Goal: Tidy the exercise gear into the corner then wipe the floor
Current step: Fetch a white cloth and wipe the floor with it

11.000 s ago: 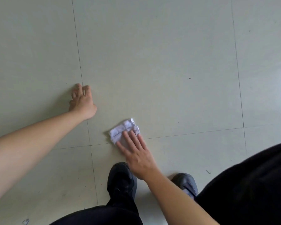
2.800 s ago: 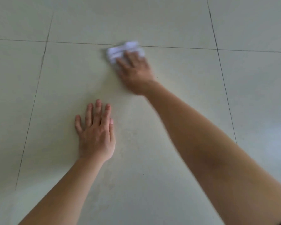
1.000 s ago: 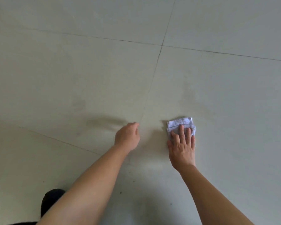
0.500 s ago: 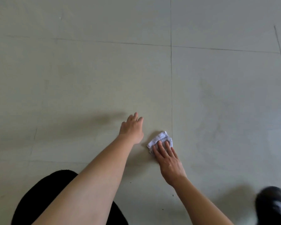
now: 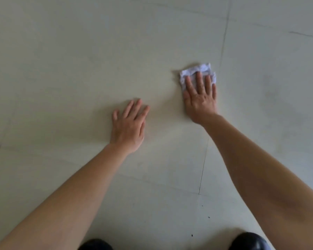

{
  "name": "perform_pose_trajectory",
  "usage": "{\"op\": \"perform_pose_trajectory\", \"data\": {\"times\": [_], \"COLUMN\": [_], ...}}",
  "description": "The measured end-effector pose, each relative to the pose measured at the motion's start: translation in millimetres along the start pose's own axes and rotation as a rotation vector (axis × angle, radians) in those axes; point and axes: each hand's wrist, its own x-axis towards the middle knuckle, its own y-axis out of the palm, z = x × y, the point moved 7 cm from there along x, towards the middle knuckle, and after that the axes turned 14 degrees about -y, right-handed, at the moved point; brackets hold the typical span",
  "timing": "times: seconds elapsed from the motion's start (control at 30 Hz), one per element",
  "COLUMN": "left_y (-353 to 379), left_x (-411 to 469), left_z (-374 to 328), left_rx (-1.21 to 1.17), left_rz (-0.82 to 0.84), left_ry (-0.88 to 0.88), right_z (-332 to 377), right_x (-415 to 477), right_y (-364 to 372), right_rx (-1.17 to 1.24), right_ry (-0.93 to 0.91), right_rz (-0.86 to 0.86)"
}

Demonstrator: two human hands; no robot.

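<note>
crumpled cloth [image 5: 197, 72], seemingly smooth tile floor [image 5: 79, 60]

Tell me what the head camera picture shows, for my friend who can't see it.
Seen from above, a person's right hand presses a small crumpled white cloth flat against a pale tiled floor. The left hand rests open on the floor beside it, nearer the person. Dark shoe tips show at the bottom edge.

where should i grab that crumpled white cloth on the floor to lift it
Probably the bunched far edge of the crumpled white cloth, pinched from above: it lies flat on the pale tiled floor, and the right hand presses its near part with straight fingers.
</note>
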Motion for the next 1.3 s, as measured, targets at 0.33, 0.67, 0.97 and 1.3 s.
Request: {"op": "perform_pose_trajectory", "data": {"times": [0.33,0.67,0.97,1.3], "left_y": [3.9,-1.4,-12.8,-27.2], "left_x": [-23.5,-50.9,-62.5,-52.2], "left_z": [31.6,70.2,117.9,170.0], "left_rx": [-0.054,-0.021,-0.085,-0.012], "left_rz": [-0.022,-0.021,-0.085,0.05], "left_ry": [-0.149,-0.264,-0.433,-0.551], "right_z": [116.9,2.7,173.5,84.0], "right_x": [-204.2,-17.0,-157.3,13.7], "right_y": [42.2,-19.6,50.8,0.6], "right_rx": [-0.06,-0.051,-0.057,-0.046], "right_ry": [-0.857,-0.206,-0.944,-0.395], "right_rz": [0.143,-0.001,0.145,-0.014]}}
